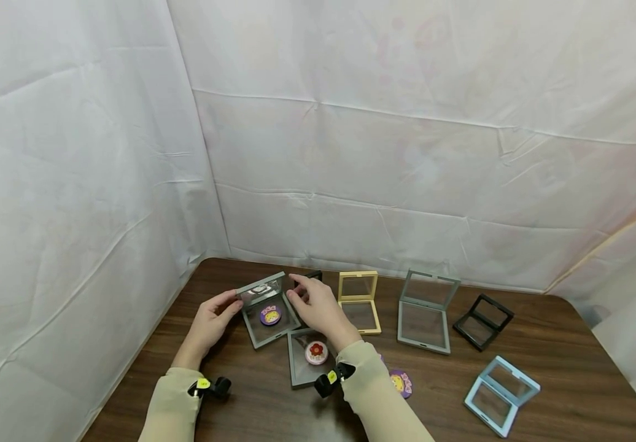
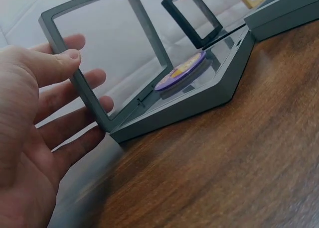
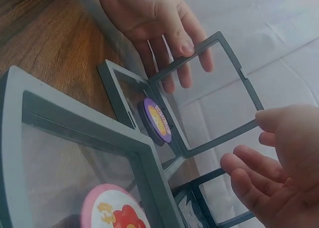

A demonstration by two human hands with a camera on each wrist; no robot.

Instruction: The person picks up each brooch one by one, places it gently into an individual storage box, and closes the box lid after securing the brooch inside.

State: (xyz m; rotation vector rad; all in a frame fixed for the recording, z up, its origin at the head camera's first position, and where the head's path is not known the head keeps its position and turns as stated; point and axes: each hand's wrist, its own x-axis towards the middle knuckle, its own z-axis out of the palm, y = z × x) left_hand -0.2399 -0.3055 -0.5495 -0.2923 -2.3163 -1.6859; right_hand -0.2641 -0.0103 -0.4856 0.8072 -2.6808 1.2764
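Note:
A grey, clear-windowed display frame [image 1: 253, 336] lies on the table with its lid [image 2: 52, 34] raised. Inside sits a round purple badge [image 1: 271, 315] with a yellow figure. My left hand [image 1: 210, 319] pinches the lid's left side, thumb on one face and fingers behind it. At the lid's opposite corner is my right hand [image 1: 320, 307], fingers loosely bent; its thumb [image 3: 271, 119] looks to be at the corner, though contact is unclear. Nearer me, a second grey frame [image 1: 294, 362] bears a pink-rimmed badge [image 1: 316, 353] with a red flower, partly under my right forearm.
Behind my right hand stands a small black frame [image 3: 199, 180]. Further right are opened frames: yellow [image 1: 374, 315], grey [image 1: 423, 347], black [image 1: 484, 339] and light blue [image 1: 489, 419]. Purple badges [image 1: 400, 383] lie by my right sleeve. White cloth [image 1: 406, 153] hangs around the wooden table [image 1: 428, 417].

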